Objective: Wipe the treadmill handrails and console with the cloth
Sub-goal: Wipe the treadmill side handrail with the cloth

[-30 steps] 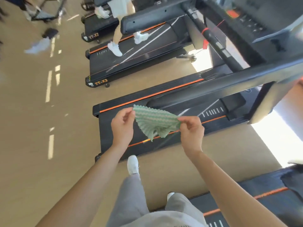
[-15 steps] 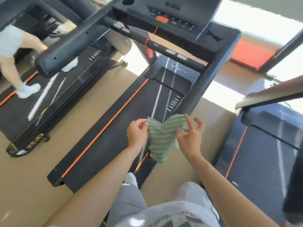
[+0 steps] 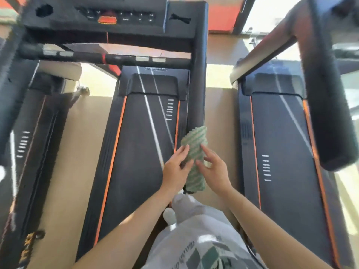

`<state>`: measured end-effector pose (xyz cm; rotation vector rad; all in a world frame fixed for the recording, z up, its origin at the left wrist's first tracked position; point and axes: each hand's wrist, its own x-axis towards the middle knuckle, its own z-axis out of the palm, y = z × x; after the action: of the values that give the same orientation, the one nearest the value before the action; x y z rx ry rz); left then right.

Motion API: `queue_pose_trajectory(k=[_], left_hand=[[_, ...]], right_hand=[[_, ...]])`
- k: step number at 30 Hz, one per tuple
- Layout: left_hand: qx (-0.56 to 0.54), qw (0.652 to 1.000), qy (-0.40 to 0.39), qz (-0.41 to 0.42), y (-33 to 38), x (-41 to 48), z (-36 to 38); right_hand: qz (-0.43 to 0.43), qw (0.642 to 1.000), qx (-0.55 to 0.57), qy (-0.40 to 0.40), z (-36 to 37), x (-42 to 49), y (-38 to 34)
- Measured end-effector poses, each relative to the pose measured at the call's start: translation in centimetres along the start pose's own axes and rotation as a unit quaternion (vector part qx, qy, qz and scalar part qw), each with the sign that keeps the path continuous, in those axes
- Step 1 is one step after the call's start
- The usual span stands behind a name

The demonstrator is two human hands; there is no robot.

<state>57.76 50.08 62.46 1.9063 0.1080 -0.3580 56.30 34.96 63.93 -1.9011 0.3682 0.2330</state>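
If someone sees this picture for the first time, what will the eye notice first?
The green striped cloth draped over the black handrail, at centre, with the left hand and right hand touching it from either side. Next, the orange button on the console, at top left.

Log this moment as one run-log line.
cloth: draped over near end of right handrail | left hand: pressing cloth | right hand: touching cloth | console: not yet reached
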Motion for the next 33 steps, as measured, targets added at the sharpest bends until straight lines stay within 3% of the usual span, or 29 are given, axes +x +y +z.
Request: queue_pose_trajectory(k=[7, 16, 27, 33], left_hand=[[0.029, 0.998, -0.061, -0.002, 2.3, 6.6, -1.8], [0.05, 0.994, -0.093, 0.015, 5.9, 16.5, -2.8], [0.125, 0.977, -0.122, 0.123, 6.4, 25.1, -3.9], [0.153, 0.949, -0.177, 0.21, 3.3, 24.9, -4.6]], right_hand=[[0.007, 0.998, 0.034, 0.048, 0.7, 4.8, -1.0], [0.025, 0.997, 0.049, 0.047, -0.7, 13.3, -3.6], [0.063, 0.992, 0.029, 0.11, 0.7, 19.3, -6.0], [0.095, 0.97, -0.041, 0.222, 3.7, 14.9, -6.5]])
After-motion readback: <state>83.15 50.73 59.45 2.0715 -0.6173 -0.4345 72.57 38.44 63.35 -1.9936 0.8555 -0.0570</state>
